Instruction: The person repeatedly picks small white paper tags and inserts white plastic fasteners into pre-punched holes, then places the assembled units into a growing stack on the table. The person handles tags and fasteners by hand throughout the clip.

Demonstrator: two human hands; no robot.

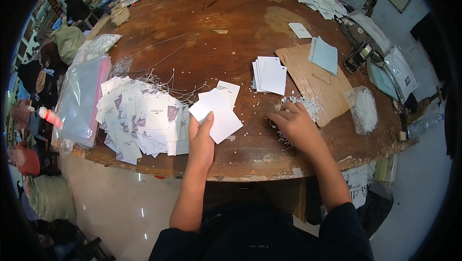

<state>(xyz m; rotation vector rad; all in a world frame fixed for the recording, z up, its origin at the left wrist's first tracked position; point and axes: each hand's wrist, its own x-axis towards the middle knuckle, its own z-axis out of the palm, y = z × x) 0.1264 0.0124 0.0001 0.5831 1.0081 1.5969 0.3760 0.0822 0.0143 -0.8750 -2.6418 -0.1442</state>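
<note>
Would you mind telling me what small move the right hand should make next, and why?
Probably pinch one string from the loose white strings and lift it toward the card. The right hand rests with its fingers on that bunch, holding nothing clearly, while the left hand holds a blank white card up. The finished tags piled at the left already carry strings.

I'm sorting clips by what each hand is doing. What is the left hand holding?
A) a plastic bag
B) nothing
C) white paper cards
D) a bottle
C: the left hand is raised over the table edge with a few white cards pinched under its thumb, while the right hand rests on loose white strings.
</note>
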